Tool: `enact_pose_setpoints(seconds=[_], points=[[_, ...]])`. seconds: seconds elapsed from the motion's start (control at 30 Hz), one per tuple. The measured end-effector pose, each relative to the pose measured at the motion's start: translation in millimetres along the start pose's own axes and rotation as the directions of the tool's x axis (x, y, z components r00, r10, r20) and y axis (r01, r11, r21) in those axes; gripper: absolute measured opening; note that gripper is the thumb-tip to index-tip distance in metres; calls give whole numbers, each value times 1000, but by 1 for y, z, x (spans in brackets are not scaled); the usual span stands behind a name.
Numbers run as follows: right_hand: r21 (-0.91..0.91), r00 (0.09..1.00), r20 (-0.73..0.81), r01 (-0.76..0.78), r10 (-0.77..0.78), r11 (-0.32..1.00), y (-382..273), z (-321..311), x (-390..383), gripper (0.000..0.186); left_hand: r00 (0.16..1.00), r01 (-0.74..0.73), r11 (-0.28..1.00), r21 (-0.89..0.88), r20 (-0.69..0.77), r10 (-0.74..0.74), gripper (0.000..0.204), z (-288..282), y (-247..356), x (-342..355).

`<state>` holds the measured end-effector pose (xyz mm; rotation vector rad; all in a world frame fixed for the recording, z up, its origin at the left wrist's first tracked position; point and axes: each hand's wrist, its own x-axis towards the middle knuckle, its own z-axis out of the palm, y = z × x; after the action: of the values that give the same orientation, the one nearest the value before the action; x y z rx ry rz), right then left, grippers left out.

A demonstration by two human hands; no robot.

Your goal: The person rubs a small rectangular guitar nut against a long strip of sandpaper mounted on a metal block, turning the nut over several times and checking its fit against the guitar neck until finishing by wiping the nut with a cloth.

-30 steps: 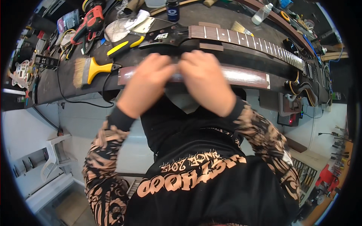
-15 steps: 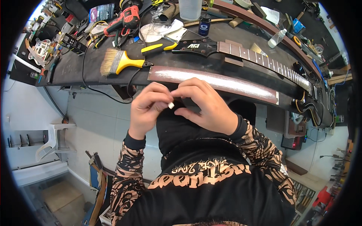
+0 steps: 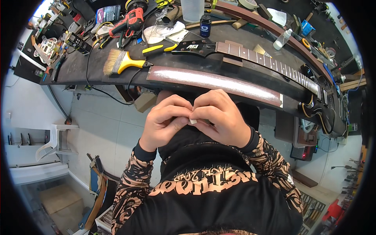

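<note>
A small white block [image 3: 192,121] sits between my two hands, over my lap and just off the bench edge. My left hand [image 3: 166,121] pinches it between thumb and fingers. From the other side my right hand [image 3: 223,115] closes its fingertips on it too, and most of the block is hidden. Just beyond them, along the bench edge, lies a long dark reddish-brown wooden strip [image 3: 172,75] with a glossy reflection. Behind that strip rests a black electric guitar [image 3: 192,47], its headstock to the left and its fretted neck reaching right.
A wide brush [image 3: 135,62] with a yellow handle and a yellow-black tool [image 3: 152,50] lie left of the headstock. Behind them are a red power tool [image 3: 131,21], a dark blue bottle [image 3: 205,27] and a clear bottle [image 3: 282,39]. A cable [image 3: 88,70] hangs over the edge.
My right hand's fingertips, apart from the white block before, have closed onto it beside the left's. Both hands have shifted slightly right and nearer my body, and the view has moved a little.
</note>
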<state>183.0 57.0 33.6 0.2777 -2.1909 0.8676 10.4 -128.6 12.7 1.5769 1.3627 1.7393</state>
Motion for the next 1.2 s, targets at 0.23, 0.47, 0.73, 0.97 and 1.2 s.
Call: enact_pose_setpoints(seconds=[0.23, 0.47, 0.73, 0.97, 1.2], points=[[-17, 982, -73, -175, 173, 984, -6, -20, -24, 27, 998, 40, 988, 148, -51, -33, 30, 41, 1, -6], [653, 666, 5, -567, 746, 502, -10, -11, -48, 30, 997, -13, 995, 103, -77, 21, 61, 60, -5, 17], [749, 627, 90, -555, 774, 362, 0, -9, -63, 41, 981, -170, 957, 235, 132, 142, 66, 55, -26, 42], [816, 611, 143, -518, 778, 257, 8, -9, -72, 32, 984, -138, 969, 206, 144, 109, 66, 58, -33, 53], [841, 630, 275, -524, 726, 135, 19, -21, -72, 20, 966, -186, 957, 223, 220, 136, 64, 44, -41, 78]])
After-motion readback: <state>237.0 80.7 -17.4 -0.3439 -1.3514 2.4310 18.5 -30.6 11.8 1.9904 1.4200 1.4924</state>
